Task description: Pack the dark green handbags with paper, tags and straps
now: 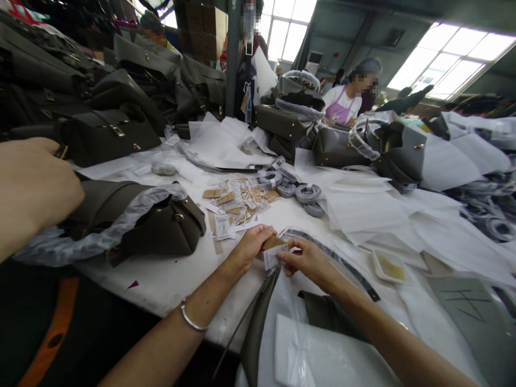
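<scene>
One white label (271,258), print apparently illegible, betw. left hand (250,246), right hand (307,261).

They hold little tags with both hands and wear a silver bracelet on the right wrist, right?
No: the head view shows the silver bracelet on the left wrist. The left hand and right hand do hold the little tags.

Workshop interior: dark steel pillar (233,54) rising behind the white tabletop (173,279). Bright multi-pane windows (451,59) right of the pillar, beneath a grey ceiling (355,13).
</scene>
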Demonstrator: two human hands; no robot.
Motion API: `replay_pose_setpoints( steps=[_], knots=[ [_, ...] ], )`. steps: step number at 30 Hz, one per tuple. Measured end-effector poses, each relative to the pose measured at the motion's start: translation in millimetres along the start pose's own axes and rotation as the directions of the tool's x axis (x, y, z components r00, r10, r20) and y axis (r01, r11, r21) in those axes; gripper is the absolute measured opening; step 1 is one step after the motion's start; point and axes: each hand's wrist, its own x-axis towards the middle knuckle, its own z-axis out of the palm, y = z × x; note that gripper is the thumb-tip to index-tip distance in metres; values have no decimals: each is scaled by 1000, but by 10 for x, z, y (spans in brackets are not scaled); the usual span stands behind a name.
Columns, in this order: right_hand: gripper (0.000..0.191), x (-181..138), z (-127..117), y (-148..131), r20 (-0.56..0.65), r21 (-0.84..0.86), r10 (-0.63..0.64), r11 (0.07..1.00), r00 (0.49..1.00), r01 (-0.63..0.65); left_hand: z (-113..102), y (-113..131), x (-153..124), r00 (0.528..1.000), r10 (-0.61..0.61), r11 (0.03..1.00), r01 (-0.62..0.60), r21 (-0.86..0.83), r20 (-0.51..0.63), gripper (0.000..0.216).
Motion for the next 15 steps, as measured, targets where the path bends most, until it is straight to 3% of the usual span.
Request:
replay_pose_setpoints(
  steps=[3,5,7,9,12,15],
  knots=[
    [23,-55,5,-16,-73,-318,-304,910,950,266,3,-1,9,1000,9,1000,-9,0,-20,43],
    [12,-87,-4,-45,0,-403,-459,813,889,420,0,0,10,1000,19,1000,-18,13,-25,43],
    [7,-101,-4,-68,118,-376,-516,768,849,519,-6,0,12,999,27,999,-27,32,-26,43],
    [10,-90,9,-69,164,-348,-498,778,852,522,-15,0,16,999,39,998,-37,53,-32,45],
    [10,-25,43,-34,87,-380,-383,841,920,386,-27,5,24,996,67,994,-62,89,-54,46],
    [12,73,64,-22,26,-436,-330,845,944,308,-21,30,8,991,106,986,-95,137,-80,40]
  ],
)
